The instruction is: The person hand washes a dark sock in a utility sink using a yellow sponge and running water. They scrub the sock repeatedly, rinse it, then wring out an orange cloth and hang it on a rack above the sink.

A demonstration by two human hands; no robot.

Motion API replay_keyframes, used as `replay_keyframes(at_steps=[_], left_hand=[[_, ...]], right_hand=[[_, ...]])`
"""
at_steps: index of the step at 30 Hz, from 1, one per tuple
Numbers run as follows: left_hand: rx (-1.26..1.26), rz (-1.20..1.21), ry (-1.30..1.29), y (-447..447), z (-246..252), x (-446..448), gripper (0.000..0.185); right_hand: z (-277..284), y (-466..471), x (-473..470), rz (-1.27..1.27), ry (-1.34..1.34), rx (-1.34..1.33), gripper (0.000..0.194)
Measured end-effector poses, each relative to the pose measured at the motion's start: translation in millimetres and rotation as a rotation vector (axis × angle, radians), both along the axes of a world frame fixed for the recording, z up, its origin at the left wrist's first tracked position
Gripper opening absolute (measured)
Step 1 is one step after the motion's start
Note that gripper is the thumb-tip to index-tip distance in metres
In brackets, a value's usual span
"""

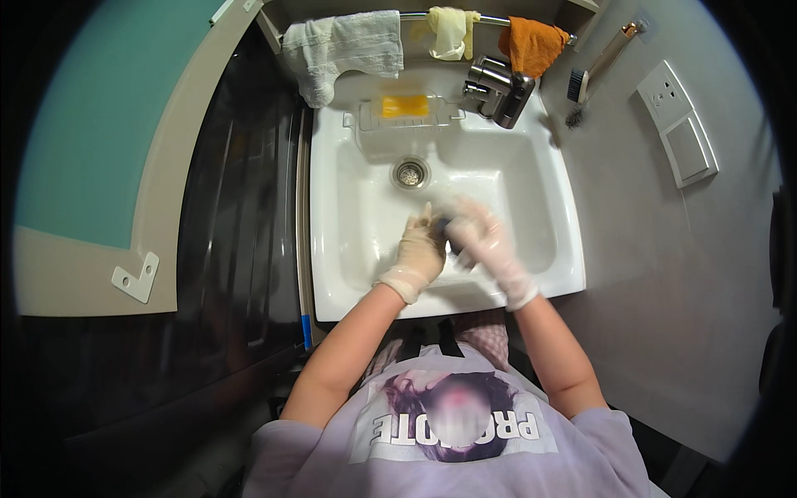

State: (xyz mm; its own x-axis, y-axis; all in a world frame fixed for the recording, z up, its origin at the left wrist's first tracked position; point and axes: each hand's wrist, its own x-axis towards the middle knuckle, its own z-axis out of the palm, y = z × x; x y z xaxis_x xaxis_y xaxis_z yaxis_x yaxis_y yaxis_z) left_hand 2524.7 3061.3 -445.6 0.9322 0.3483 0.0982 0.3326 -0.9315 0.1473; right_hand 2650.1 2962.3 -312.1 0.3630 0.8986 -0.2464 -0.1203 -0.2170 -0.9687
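Both my hands wear pale, translucent gloves and are close together over the front half of a white ceramic sink [529,211]. A small dark object [444,226] sits between them, too blurred and covered to name. My right hand [479,233], smeared by motion, is curled over it from the right. My left hand [420,249] is bent on the other side, against or right beside the dark object. Its fingertips point toward the drain [410,173], and what they hold, if anything, is hidden.
A clear soap rack [448,113] carries a yellow bar [405,106] behind the drain. Beside it rises a metal faucet [504,90]. A white towel [348,46], pale yellow gloves [449,34] and an orange cloth [534,45] hang from a rail. A brush [598,68] hangs by a wall socket [666,93].
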Motion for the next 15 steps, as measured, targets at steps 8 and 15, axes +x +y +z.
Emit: replay_keyframes(at_steps=[8,15], left_hand=[[-0.360,-0.125,-0.270,-17,87,16,0.040],[-2.307,0.314,-1.099,-20,62,19,0.067]], right_hand=[[-59,16,41,-0.185,-0.391,0.072,0.030],[-57,20,-42,-0.121,-1.029,0.326,0.043]])
